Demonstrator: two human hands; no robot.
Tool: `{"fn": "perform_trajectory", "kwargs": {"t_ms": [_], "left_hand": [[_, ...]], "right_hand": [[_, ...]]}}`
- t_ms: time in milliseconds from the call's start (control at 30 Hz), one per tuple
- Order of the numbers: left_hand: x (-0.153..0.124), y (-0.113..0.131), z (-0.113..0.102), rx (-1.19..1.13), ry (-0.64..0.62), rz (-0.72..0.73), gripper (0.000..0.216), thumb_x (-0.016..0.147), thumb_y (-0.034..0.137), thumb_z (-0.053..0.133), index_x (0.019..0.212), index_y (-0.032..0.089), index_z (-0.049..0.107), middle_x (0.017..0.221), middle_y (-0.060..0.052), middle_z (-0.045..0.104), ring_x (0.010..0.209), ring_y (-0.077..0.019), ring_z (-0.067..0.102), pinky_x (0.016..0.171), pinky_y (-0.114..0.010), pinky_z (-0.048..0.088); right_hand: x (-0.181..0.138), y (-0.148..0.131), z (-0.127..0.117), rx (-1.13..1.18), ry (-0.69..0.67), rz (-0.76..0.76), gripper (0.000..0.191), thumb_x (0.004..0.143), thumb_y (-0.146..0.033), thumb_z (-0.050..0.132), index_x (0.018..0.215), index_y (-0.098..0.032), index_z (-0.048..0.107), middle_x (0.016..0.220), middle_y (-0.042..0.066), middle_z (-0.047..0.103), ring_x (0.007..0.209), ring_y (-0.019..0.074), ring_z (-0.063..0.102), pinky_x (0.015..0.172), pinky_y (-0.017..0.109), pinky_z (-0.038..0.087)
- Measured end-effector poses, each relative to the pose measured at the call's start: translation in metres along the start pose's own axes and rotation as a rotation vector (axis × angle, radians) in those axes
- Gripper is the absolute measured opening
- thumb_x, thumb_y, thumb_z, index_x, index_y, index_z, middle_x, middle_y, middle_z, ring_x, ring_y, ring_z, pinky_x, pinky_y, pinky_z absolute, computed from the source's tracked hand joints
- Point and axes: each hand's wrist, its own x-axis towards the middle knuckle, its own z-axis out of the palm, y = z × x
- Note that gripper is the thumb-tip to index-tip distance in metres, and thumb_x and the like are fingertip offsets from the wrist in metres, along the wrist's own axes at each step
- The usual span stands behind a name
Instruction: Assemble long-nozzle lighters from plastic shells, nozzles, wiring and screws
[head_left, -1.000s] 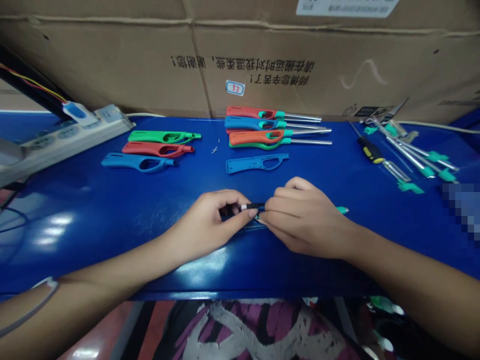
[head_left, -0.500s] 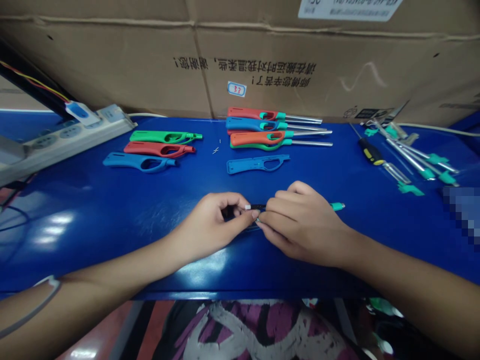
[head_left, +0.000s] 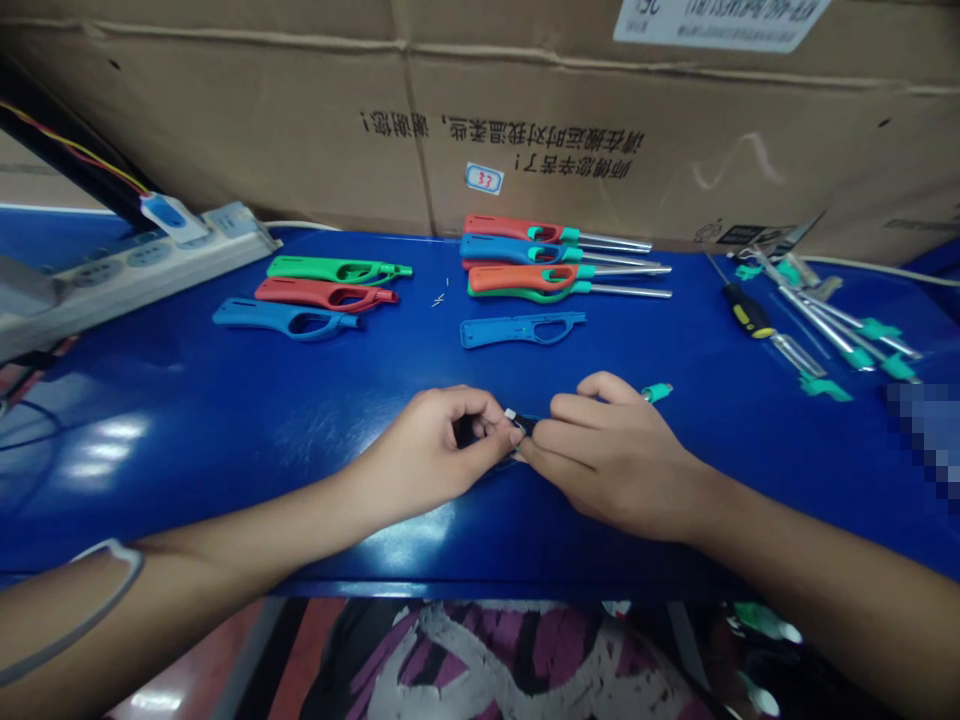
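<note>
My left hand (head_left: 442, 440) is closed, thumb and fingertips pinching a small black part with a white end (head_left: 511, 414). Against it, my right hand (head_left: 611, 445) has its fingers curled around the other side of this part. Beyond the right knuckles pokes a teal end piece (head_left: 658, 392); whether it joins the black part is hidden by the hand. Thin wire-like lines show near the fingertips. Just past the hands lies a blue lighter handle half (head_left: 480, 333), its inner side up.
Assembled long lighters (head_left: 517, 281) lie at the back centre, handle shells (head_left: 285, 317) at left. Tiny pins (head_left: 438, 299) sit between. To the right are a screwdriver (head_left: 746, 311) and metal tubes with teal pieces (head_left: 829, 318). A power strip (head_left: 112, 272) and cardboard box (head_left: 300, 130) border the table.
The black part has tilted between my fingertips, its white end now angled upward. The teal end piece has shifted left and up. Both hands stay together; the view has shifted slightly.
</note>
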Motion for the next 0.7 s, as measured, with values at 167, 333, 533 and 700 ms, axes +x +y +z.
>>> {"fn": "perform_trajectory", "kwargs": {"t_ms": [167, 333, 533, 700], "left_hand": [[0.001, 0.002, -0.002, -0.078, -0.004, -0.050, 0.021, 0.086, 0.031, 0.066, 0.072, 0.015, 0.066, 0.065, 0.003, 0.057, 0.062, -0.0101, 0.049, 0.059, -0.022, 0.039], [0.001, 0.003, -0.004, -0.087, -0.006, -0.054, 0.022, 0.088, 0.033, 0.066, 0.076, 0.015, 0.068, 0.068, 0.003, 0.059, 0.063, -0.0099, 0.049, 0.060, -0.022, 0.039], [-0.001, 0.002, -0.005, -0.032, -0.004, -0.005, 0.018, 0.087, 0.034, 0.071, 0.082, 0.017, 0.070, 0.075, 0.002, 0.067, 0.070, -0.0107, 0.057, 0.067, -0.023, 0.045], [-0.002, -0.002, -0.007, 0.113, 0.023, 0.126, 0.029, 0.078, 0.032, 0.081, 0.103, 0.020, 0.070, 0.089, 0.001, 0.072, 0.080, -0.0136, 0.063, 0.075, -0.026, 0.050]], "right_hand": [[0.002, 0.002, -0.004, 0.073, 0.027, 0.165, 0.023, 0.099, -0.027, 0.052, 0.081, -0.019, 0.065, 0.074, 0.001, 0.062, 0.070, 0.0166, 0.049, 0.069, 0.036, 0.029], [0.000, 0.009, -0.008, 0.327, 0.086, 0.373, 0.010, 0.093, -0.025, 0.062, 0.100, -0.018, 0.063, 0.097, 0.004, 0.071, 0.088, 0.0168, 0.063, 0.076, 0.033, 0.037], [-0.002, 0.015, -0.001, 0.401, 0.063, 0.382, 0.008, 0.097, -0.021, 0.061, 0.101, -0.020, 0.068, 0.094, 0.000, 0.075, 0.087, 0.0145, 0.068, 0.078, 0.033, 0.037], [-0.002, 0.016, 0.001, 0.427, 0.112, 0.374, 0.009, 0.096, -0.020, 0.063, 0.101, -0.021, 0.070, 0.094, -0.001, 0.076, 0.087, 0.0141, 0.067, 0.078, 0.033, 0.037]]}}
